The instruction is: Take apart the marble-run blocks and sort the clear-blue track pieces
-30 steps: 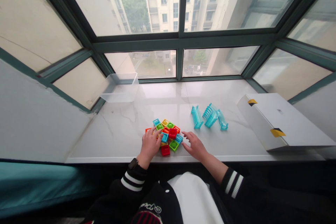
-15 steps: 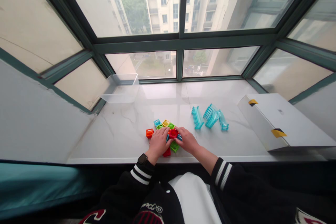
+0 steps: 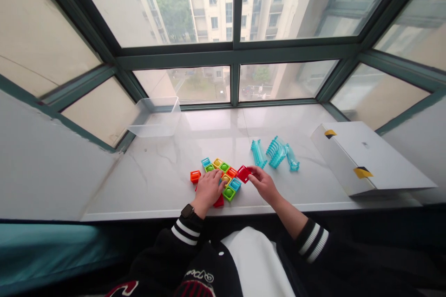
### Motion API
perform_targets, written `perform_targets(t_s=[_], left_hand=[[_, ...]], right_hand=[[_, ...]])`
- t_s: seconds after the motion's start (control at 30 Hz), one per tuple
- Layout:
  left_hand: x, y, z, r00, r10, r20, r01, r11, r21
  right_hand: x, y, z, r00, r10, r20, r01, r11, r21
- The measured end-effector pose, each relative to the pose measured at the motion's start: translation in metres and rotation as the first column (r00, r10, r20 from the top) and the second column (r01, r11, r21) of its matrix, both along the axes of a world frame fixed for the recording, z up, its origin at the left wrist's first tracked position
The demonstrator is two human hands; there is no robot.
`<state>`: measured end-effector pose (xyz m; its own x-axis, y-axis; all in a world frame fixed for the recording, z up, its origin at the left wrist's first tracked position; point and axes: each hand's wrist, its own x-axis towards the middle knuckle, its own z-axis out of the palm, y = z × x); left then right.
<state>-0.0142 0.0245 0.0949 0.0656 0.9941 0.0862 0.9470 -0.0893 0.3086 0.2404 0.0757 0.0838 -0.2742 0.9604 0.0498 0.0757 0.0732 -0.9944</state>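
Note:
My right hand point(image 3: 265, 185) pinches a red square block point(image 3: 244, 174) by its right side, just off the right edge of a block cluster. That cluster of joined plastic blocks point(image 3: 229, 193), in green, yellow, blue and orange, lies near the sill's front edge. Over its left part lies my left hand point(image 3: 209, 189), fingers bent and thumb against the blocks, hiding some of them. Left of this hand sits an orange block point(image 3: 195, 176), apart from the others. Another red block point(image 3: 219, 201) shows below my left fingers.
Three clear turquoise ribbed pieces point(image 3: 277, 152) lie to the right, behind my right hand. A transparent plastic bin point(image 3: 156, 130) stands at the back left by the window. The white box point(image 3: 376, 158) with yellow-black tabs occupies the right side of the marble sill point(image 3: 167, 199).
My right hand has moved right with the red block, lifting it off the cluster and uncovering the yellow, orange and blue blocks. My left hand stays on the cluster.

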Motion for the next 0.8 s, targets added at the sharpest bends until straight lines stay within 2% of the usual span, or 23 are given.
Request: perform_targets(t_s=[0.1,0.23,0.4,0.6,0.7,0.8], left_hand=[[-0.001,0.001,0.0,0.999,0.006,0.053,-0.006,1.0,-0.003],[-0.005,0.002,0.002,0.996,-0.023,0.084,0.024,1.0,-0.012],[-0.004,0.0,0.015,0.988,-0.042,0.149,0.028,0.995,0.097],[0.025,-0.007,0.039,0.92,-0.187,0.344,0.144,0.979,0.147],[0.035,-0.009,0.042,0.902,-0.199,0.383,0.162,0.978,0.128],[0.038,-0.009,0.04,0.893,-0.189,0.408,0.156,0.981,0.114]], right_hand=[[0.014,-0.009,-0.004,0.991,-0.062,-0.12,0.047,0.991,-0.125],[0.022,-0.017,-0.005,0.981,-0.104,-0.164,0.062,0.968,-0.241],[0.019,-0.02,-0.008,0.975,-0.108,-0.192,0.039,0.942,-0.334],[0.0,-0.026,-0.005,0.953,-0.024,-0.303,-0.113,0.898,-0.425],[-0.007,-0.032,0.0,0.944,0.042,-0.328,-0.184,0.891,-0.415],[-0.009,-0.036,0.001,0.946,0.057,-0.319,-0.189,0.897,-0.4]])
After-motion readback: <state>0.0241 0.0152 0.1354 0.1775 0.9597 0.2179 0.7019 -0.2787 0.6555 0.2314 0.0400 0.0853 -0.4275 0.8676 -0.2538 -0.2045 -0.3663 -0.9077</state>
